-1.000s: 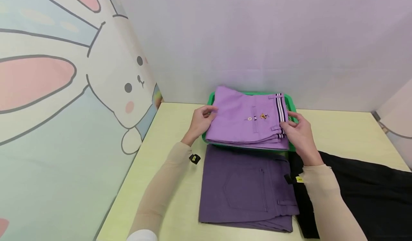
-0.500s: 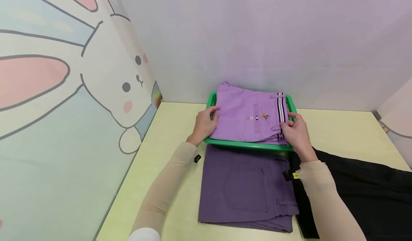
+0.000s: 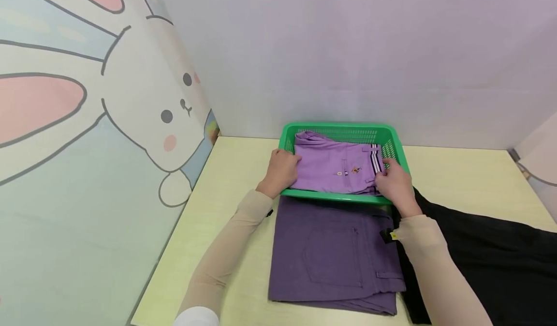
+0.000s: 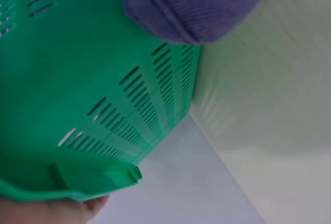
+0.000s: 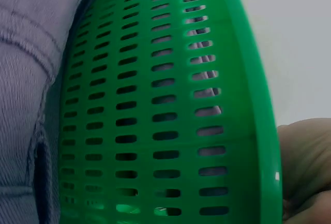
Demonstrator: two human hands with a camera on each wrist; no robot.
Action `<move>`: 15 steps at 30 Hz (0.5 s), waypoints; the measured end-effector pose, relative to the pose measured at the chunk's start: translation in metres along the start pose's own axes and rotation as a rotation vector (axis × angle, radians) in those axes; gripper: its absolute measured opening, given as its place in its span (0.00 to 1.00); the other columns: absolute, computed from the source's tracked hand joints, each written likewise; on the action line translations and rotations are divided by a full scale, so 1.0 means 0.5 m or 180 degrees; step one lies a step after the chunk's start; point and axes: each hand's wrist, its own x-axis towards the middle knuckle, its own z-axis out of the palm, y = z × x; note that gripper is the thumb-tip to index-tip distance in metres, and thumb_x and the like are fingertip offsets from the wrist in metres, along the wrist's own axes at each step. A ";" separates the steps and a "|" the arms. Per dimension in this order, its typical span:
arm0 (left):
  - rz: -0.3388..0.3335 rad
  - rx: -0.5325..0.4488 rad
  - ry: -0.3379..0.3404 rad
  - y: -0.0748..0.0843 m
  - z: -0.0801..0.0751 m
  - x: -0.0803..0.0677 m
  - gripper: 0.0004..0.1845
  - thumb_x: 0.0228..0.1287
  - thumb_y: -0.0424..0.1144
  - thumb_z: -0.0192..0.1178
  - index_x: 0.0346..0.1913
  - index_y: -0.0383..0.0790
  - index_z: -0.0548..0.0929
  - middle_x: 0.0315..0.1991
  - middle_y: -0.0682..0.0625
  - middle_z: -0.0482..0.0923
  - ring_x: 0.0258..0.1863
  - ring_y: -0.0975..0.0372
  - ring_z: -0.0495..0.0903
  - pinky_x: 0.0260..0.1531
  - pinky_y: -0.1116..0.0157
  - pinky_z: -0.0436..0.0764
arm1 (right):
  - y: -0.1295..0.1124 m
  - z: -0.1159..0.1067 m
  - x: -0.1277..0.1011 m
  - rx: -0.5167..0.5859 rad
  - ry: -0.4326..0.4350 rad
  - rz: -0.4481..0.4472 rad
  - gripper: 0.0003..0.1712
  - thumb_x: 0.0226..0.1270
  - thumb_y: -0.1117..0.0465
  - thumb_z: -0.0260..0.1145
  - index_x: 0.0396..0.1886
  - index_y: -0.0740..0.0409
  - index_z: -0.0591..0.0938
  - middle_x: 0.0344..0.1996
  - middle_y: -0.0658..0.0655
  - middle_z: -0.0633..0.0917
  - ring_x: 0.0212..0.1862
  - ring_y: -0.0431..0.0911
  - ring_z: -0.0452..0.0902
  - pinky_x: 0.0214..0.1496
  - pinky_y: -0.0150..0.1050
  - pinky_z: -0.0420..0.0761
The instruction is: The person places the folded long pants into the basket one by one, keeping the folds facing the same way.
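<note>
Folded light purple trousers (image 3: 324, 166), with a striped waistband and a small embroidered motif, lie low inside a green plastic basket (image 3: 337, 198). My left hand (image 3: 280, 172) reaches over the basket's left side and grips the trousers' left edge, its fingertips partly hidden. At the waistband end, my right hand (image 3: 395, 185) holds the trousers between thumb and fingers. Both wrist views show the slotted basket wall, with part of the left hand (image 4: 49, 211) and the right hand (image 5: 305, 167) beyond the rim.
Folded dark purple trousers (image 3: 332, 258) lie on the pale table (image 3: 243, 156) right in front of the basket. Black trousers (image 3: 491, 263) spread to the right, under my right forearm. A wall (image 3: 339, 50) stands close behind the basket, and a rabbit-printed wall (image 3: 143, 108) at the left.
Both hands have lowered the light purple trousers from above the rim down into the basket, so its back and right walls now show. The dark purple and black trousers stay put.
</note>
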 end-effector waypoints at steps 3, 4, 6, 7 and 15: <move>-0.0007 0.0429 -0.0210 0.007 0.000 -0.002 0.20 0.81 0.36 0.48 0.62 0.47 0.89 0.53 0.44 0.88 0.60 0.47 0.82 0.71 0.47 0.71 | -0.005 0.006 0.000 -0.0164 -0.0051 0.0054 0.36 0.76 0.65 0.50 0.79 0.78 0.61 0.47 0.79 0.82 0.36 0.61 0.79 0.31 0.45 0.76; -0.0016 0.0508 -0.0266 0.009 0.000 -0.003 0.20 0.82 0.37 0.47 0.61 0.46 0.89 0.55 0.44 0.87 0.62 0.47 0.80 0.73 0.47 0.69 | -0.007 0.009 0.000 -0.0203 -0.0048 0.0056 0.36 0.75 0.66 0.51 0.79 0.78 0.60 0.49 0.81 0.81 0.38 0.64 0.81 0.32 0.48 0.78; -0.0033 0.0639 -0.0369 0.013 0.000 -0.007 0.20 0.82 0.39 0.46 0.58 0.44 0.89 0.58 0.43 0.84 0.65 0.47 0.76 0.75 0.47 0.66 | -0.011 0.016 -0.002 -0.0272 0.0034 0.0018 0.36 0.73 0.69 0.53 0.77 0.80 0.62 0.52 0.85 0.81 0.42 0.70 0.82 0.35 0.54 0.82; -0.0041 0.0701 -0.0423 0.014 0.000 -0.008 0.20 0.81 0.39 0.46 0.55 0.44 0.90 0.59 0.43 0.83 0.66 0.47 0.74 0.76 0.47 0.64 | -0.012 0.020 -0.004 -0.0303 0.0098 -0.0020 0.34 0.71 0.70 0.54 0.75 0.80 0.65 0.54 0.85 0.80 0.45 0.72 0.83 0.38 0.57 0.83; -0.0129 0.1086 -0.0762 0.022 0.000 -0.010 0.17 0.79 0.42 0.48 0.42 0.46 0.90 0.60 0.46 0.80 0.68 0.50 0.68 0.77 0.44 0.57 | -0.022 0.030 -0.009 -0.0661 0.0053 -0.0275 0.12 0.65 0.72 0.59 0.34 0.72 0.90 0.35 0.73 0.89 0.38 0.67 0.84 0.37 0.58 0.82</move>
